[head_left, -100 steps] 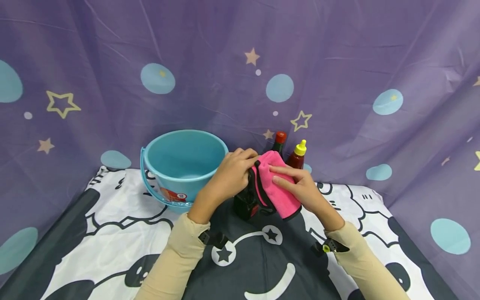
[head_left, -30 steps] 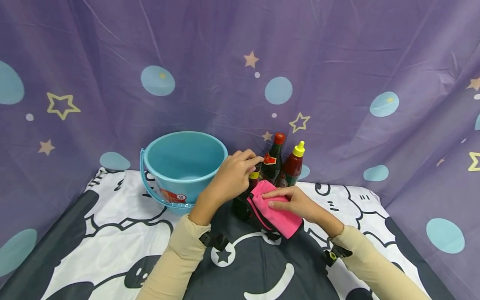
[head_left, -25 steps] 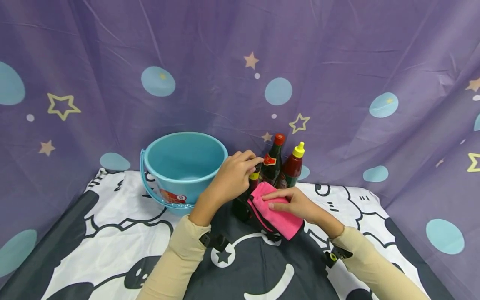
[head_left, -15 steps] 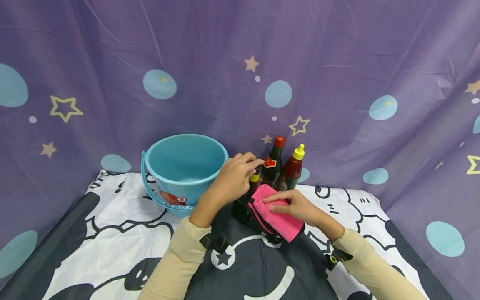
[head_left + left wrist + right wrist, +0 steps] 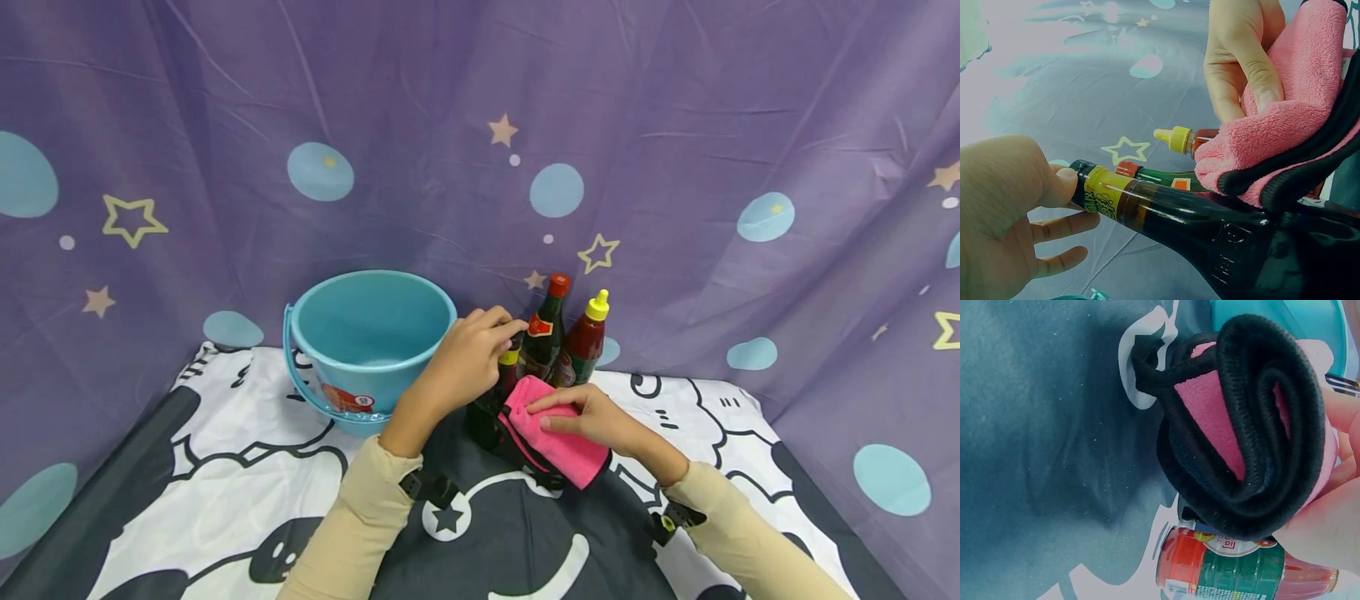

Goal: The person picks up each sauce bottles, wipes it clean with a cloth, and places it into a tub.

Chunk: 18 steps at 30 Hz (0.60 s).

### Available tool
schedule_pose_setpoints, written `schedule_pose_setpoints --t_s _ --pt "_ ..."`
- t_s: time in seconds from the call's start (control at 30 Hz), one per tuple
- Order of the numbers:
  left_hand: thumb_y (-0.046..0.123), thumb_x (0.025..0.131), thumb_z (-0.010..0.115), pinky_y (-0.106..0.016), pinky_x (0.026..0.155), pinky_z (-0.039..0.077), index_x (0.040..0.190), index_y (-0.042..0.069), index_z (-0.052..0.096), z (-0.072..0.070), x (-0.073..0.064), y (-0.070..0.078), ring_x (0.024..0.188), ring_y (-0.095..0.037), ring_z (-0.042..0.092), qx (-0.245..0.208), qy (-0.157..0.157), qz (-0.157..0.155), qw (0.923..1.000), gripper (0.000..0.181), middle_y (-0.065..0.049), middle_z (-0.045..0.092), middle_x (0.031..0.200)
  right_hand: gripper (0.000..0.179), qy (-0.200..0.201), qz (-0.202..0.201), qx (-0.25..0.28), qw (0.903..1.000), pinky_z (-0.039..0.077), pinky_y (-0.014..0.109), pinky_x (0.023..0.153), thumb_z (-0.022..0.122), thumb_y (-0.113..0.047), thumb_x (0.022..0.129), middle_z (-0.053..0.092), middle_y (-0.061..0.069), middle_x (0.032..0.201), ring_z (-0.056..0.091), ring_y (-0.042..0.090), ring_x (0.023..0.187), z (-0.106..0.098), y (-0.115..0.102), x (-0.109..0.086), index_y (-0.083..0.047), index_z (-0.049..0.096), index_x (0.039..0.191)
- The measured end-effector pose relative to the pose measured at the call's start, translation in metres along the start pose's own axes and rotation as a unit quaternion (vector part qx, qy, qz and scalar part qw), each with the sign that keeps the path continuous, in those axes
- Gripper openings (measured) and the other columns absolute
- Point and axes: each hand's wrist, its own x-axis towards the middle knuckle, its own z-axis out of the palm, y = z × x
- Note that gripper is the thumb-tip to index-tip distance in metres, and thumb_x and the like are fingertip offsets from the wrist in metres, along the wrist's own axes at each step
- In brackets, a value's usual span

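Note:
My left hand (image 5: 468,358) pinches the black cap (image 5: 1083,178) of a dark glass bottle (image 5: 1191,225) with a yellow neck band. In my right hand (image 5: 592,417) is a folded pink cloth (image 5: 562,446) with black edging, thumb and fingers gripping it. The left wrist view has the cloth against the bottle's body, covering part of it. Seen from the right wrist, its rolled black-edged end (image 5: 1272,425) faces the camera. Just behind stand a green bottle (image 5: 546,325) with a red cap and a red sauce bottle (image 5: 583,343) with a yellow nozzle.
A light blue bucket (image 5: 330,371) stands to the left of the bottles, its handle (image 5: 296,375) hanging at the front. The table cover (image 5: 247,475) has black and white cartoon prints. A purple curtain (image 5: 450,125) rises directly behind everything.
Over about three seconds my right hand has brought the cloth down the bottle, uncovering its neck and the two bottles behind. My left hand stays on the cap; the last half second shows little movement.

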Motion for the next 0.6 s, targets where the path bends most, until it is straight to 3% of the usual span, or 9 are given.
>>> schedule_pose_setpoints --t_s 0.6 --pt "0.003 0.099 0.058 -0.041 0.086 0.052 0.129 0.011 0.070 0.0007 0.0002 -0.0003 0.098 -0.026 0.060 -0.005 0.008 0.002 1.0000 0.033 -0.005 0.067 0.114 0.026 0.013 0.020 -0.005 0.9997 0.054 0.021 0.072 0.075 -0.012 0.092 0.074 0.014 0.113 0.062 0.004 0.087 0.0027 -0.0059 -0.0001 -0.007 0.076 0.117"
